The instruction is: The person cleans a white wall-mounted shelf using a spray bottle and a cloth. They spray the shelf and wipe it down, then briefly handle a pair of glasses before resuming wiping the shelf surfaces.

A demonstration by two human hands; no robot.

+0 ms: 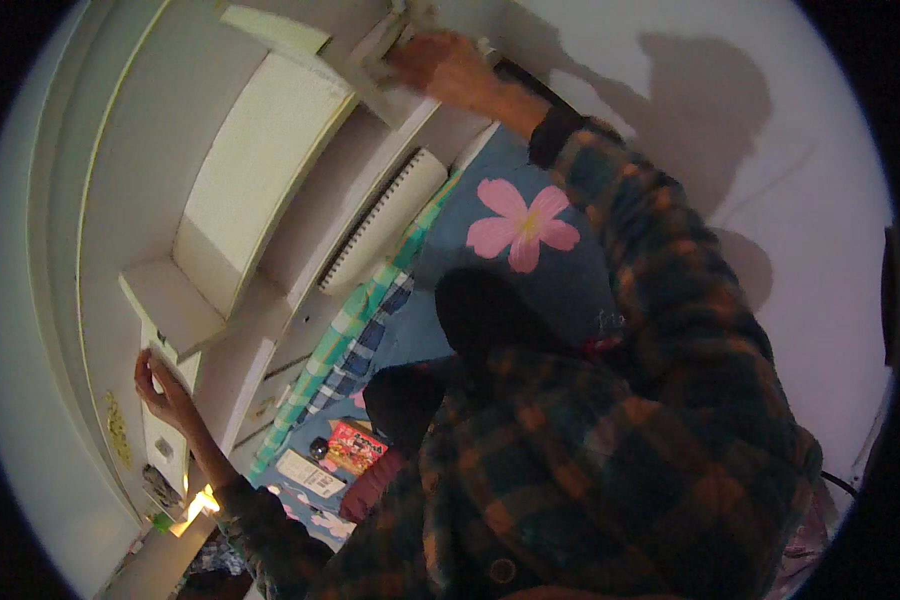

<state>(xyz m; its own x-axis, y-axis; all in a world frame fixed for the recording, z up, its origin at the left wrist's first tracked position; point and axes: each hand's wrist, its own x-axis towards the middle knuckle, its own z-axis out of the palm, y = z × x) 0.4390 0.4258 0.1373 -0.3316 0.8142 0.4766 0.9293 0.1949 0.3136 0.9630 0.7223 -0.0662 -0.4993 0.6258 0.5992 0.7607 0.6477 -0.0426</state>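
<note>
My left hand (161,390) is at the lower left, beside the lower end of a white shelf unit (255,172). Its fingers are curved and apart, with the fingertips close to a small panel's edge; I see nothing held in them. My right hand (446,67) reaches to the far upper end of the same unit. It is blurred, and a pale thing (381,52) lies at its fingertips, so whether it grips that is unclear. A spiral-bound pad (386,221) rests on the ledge between the unit and the bed.
I sit on a blue bedsheet with a pink flower print (523,225). Folded checked cloth (345,330) runs along the bed's edge. A red printed packet (355,447) and a white card with writing (311,472) lie near my knee. A lit lamp (204,501) glows at lower left; a white wall (810,187) stands right.
</note>
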